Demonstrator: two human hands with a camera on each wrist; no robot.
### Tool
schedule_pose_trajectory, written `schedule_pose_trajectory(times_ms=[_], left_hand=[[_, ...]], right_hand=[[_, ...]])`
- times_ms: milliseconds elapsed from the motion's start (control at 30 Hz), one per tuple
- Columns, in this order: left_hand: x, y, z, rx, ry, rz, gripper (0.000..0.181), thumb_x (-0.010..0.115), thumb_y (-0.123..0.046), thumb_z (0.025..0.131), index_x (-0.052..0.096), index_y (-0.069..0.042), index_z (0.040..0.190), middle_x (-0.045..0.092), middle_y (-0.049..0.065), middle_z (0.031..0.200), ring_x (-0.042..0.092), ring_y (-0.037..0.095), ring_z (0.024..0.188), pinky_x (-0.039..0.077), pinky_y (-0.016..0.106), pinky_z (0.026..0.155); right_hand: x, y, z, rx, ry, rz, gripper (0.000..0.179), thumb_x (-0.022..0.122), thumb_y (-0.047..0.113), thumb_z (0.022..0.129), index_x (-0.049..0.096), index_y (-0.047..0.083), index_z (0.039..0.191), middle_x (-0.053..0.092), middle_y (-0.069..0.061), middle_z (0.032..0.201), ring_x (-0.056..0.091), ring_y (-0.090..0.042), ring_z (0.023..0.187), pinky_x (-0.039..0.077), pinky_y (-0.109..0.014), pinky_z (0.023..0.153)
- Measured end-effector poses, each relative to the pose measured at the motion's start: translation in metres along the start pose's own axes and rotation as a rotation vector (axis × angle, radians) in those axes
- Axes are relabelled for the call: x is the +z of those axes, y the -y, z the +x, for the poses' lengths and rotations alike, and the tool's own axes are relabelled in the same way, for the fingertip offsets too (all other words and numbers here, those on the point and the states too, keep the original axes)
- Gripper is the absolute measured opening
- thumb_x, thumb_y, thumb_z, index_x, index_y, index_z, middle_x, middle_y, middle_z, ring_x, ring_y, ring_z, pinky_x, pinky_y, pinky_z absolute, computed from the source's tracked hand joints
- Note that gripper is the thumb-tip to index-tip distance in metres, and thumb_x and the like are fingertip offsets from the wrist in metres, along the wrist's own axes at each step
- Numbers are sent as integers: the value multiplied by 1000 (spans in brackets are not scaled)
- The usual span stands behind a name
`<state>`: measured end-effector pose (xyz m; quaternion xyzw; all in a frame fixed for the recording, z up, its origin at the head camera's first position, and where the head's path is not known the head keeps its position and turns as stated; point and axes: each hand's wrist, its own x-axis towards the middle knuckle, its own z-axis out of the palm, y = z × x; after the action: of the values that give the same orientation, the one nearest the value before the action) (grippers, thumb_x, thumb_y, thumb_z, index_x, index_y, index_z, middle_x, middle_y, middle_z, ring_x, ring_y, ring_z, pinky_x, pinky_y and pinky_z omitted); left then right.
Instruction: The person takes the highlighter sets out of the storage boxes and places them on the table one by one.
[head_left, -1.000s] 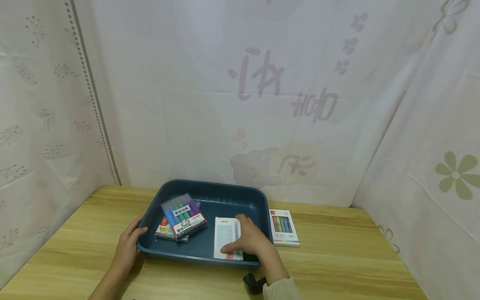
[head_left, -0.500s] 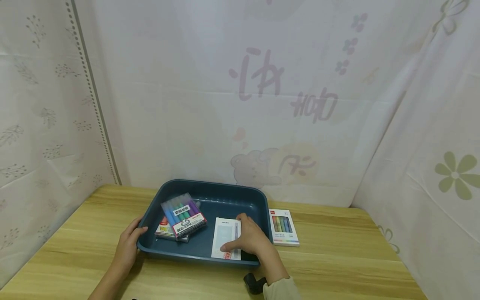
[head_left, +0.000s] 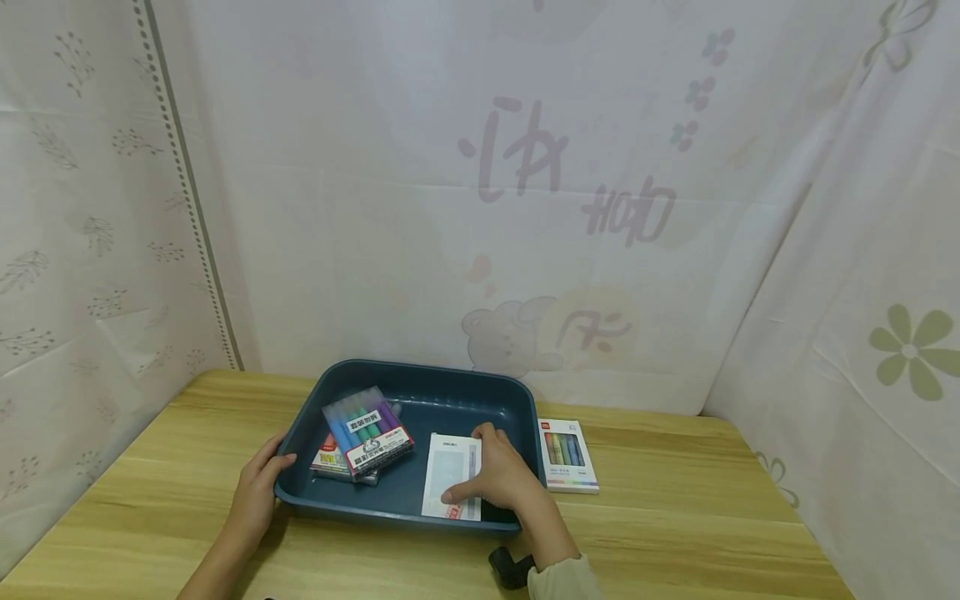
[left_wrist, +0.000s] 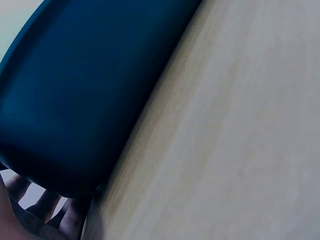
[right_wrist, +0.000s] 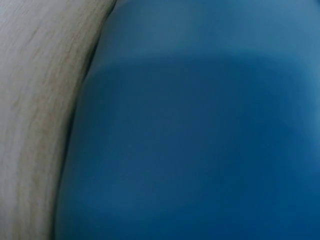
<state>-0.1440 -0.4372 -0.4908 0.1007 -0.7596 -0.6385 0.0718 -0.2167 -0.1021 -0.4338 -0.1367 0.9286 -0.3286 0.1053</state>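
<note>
In the head view, a dark blue plastic tray (head_left: 442,404) sits on the wooden table. My left hand (head_left: 251,496) grips its left side, thumb over the rim; the left wrist view shows fingers (left_wrist: 74,220) against the tray's outer wall. Inside the tray at the front right lies a flat white box (head_left: 444,479) with a pale blue panel. My right hand (head_left: 504,479) holds that box, thumb on its face and fingers at its far right side. The right wrist view has only the tray's blue wall (right_wrist: 185,140) and table, no fingers.
On the tray's left, a clear pack of coloured pens (head_left: 367,429) lies tilted over another colourful pack (head_left: 327,462). A white box with a window of coloured sticks (head_left: 567,454) lies right of the tray. A black object (head_left: 510,570) is by the right wrist.
The white box has shifted slightly left and turned a little under my right hand. My left hand and the tray have stayed in place.
</note>
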Motion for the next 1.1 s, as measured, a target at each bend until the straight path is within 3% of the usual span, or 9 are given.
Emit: schedule_pose_trajectory(times_ms=[400, 733, 900, 1100], left_hand=[[0, -2, -1, -1, -7, -1, 50, 36, -15, 106, 35, 0, 154, 40, 28, 153, 49, -14, 97, 49, 13, 79], [1, -3, -3, 4, -17, -14, 50, 38, -16, 106, 37, 0, 153, 41, 25, 151, 50, -13, 98, 49, 13, 79], [1, -2, -2, 2, -13, -10, 50, 38, -16, 106, 37, 0, 153, 41, 26, 153, 49, -15, 98, 48, 11, 80], [1, -2, -1, -6, -14, 9, 50, 37, -15, 106, 36, 0, 154, 40, 27, 154, 47, -17, 99, 46, 9, 81]], right_hand=[[0, -1, 2, -24, 24, 51, 93, 98, 33, 61, 43, 6, 131, 59, -6, 98, 54, -21, 86, 48, -41, 82], [0, -2, 3, -90, 51, 82, 89, 97, 29, 64, 44, 8, 133, 59, -5, 102, 54, -20, 87, 47, -39, 81], [-3, -3, 2, -101, 102, 153, 85, 94, 23, 69, 44, 11, 135, 66, -3, 97, 59, -19, 83, 49, -37, 78], [-4, -6, 3, -122, 143, 275, 85, 91, 16, 72, 42, 13, 141, 68, -5, 106, 65, -19, 86, 53, -34, 77]])
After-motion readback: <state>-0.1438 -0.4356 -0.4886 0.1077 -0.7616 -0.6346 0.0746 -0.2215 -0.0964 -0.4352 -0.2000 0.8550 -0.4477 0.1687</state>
